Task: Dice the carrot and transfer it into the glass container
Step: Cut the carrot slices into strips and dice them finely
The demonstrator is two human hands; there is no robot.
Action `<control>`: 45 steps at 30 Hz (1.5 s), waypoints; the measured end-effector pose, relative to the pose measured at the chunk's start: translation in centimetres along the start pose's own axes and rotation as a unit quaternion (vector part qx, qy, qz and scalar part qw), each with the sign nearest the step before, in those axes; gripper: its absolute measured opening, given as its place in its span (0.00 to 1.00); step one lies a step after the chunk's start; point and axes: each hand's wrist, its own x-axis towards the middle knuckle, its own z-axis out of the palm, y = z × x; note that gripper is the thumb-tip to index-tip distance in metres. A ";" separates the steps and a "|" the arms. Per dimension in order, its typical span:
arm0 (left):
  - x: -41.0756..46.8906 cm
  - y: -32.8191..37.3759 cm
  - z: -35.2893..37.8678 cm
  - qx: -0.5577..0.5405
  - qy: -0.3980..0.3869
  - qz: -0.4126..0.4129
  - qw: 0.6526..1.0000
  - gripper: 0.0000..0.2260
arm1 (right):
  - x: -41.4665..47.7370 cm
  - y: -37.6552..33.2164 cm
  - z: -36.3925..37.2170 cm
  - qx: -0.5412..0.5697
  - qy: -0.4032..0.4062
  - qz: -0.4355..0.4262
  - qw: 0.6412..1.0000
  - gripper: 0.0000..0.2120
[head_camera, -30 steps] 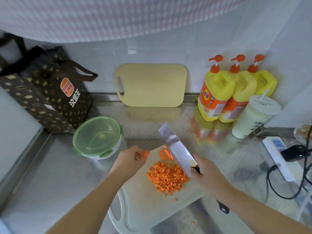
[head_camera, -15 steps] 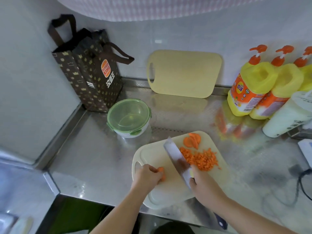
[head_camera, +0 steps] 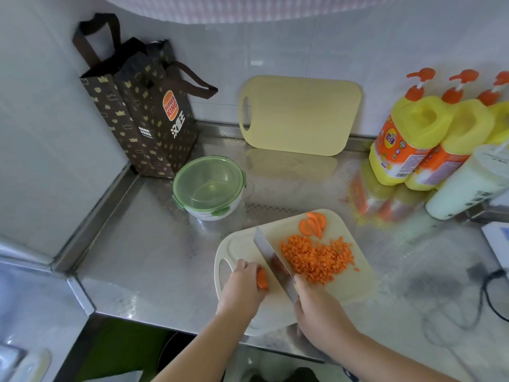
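Observation:
On the pale cutting board lies a heap of diced carrot, with a few carrot slices at the board's far edge. My left hand holds a small carrot piece down on the board's left side. My right hand grips the handle of a cleaver, whose blade stands edge-down on the board just right of the carrot piece. The glass container with its green lid on sits on the counter behind the board, to the left.
A brown paper bag stands in the back left corner. A second yellow board leans on the wall. Yellow pump bottles and a white cup stand at right. A power strip and cables lie far right. The counter's front edge runs just below the board.
My left hand brought the carrot piece from the far side of the board down to its near left part. The cleaver came down beside it. The view shifted left.

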 end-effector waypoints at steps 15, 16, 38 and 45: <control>0.1 1.5 1.2 -0.147 -0.003 -0.013 0.989 0.03 | -0.6 -0.7 -0.2 -0.055 0.001 -0.018 0.998 0.19; 0.0 1.3 0.9 -0.166 -0.013 -0.017 0.986 0.04 | -0.5 -0.5 -0.3 -0.052 -0.002 -0.013 0.999 0.20; 0.2 1.3 0.6 -0.285 0.029 -0.140 0.948 0.02 | -0.4 -0.5 -0.9 -0.069 -0.017 -0.030 0.997 0.16; 0.1 1.4 0.4 -0.321 0.010 -0.138 0.937 0.06 | -0.8 -1.3 -2.6 -0.077 0.023 0.000 0.997 0.25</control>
